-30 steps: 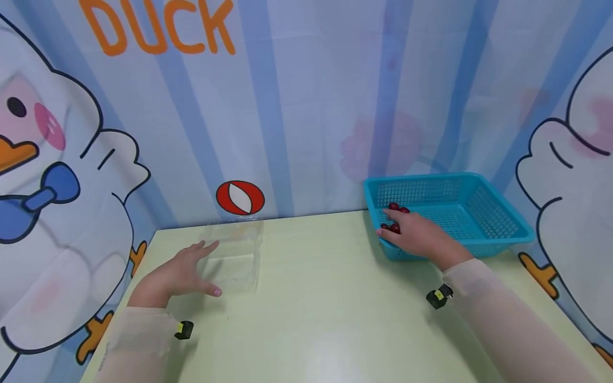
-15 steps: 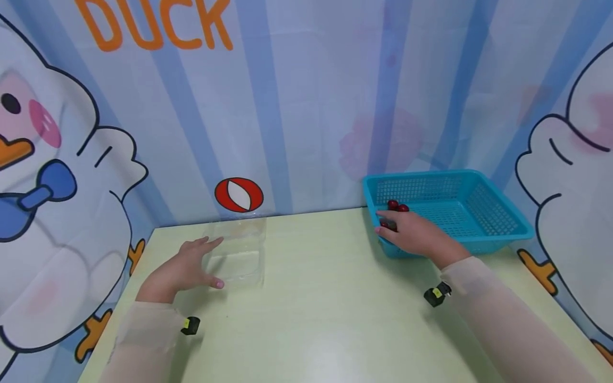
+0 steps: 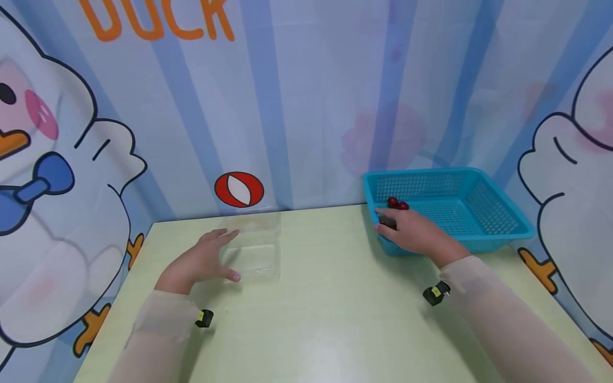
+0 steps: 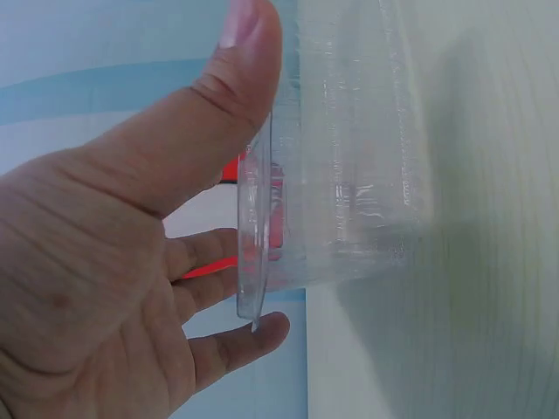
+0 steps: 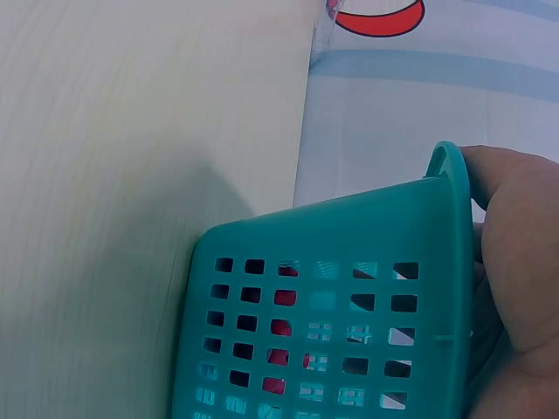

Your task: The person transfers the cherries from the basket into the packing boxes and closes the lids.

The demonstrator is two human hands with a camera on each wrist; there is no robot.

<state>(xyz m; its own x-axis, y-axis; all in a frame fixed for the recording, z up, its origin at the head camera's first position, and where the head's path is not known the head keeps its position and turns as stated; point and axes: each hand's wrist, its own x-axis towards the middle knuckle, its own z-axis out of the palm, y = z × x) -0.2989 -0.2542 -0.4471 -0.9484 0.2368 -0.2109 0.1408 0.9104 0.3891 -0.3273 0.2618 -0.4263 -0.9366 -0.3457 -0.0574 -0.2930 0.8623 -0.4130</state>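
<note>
My left hand (image 3: 201, 260) straddles the left end of a clear plastic box (image 3: 254, 258), thumb on its near side and fingers toward the far side. In the left wrist view, several fingers (image 4: 231, 345) lie behind the box's thin rim (image 4: 253, 227). My right hand (image 3: 414, 231) reaches over the near rim into the left end of a blue plastic basket (image 3: 479, 247). Small dark-red cherries (image 3: 392, 202) lie beside its fingers; more red shows through the basket's holes in the right wrist view. The basket wall and shadow hide most of the right fingers, so their grip is unclear.
Both containers stand on a pale table (image 3: 316, 298). A striped blue cloth backdrop (image 3: 316, 106) with printed ducks rises right behind the table's far edge. A small black device (image 3: 436, 292) sits at the right wrist; another black device (image 3: 204, 318) sits at the left.
My left hand and the clear box have slid to the right together. The basket stays put; my right thumb and index finger have drawn slightly closer together.
</note>
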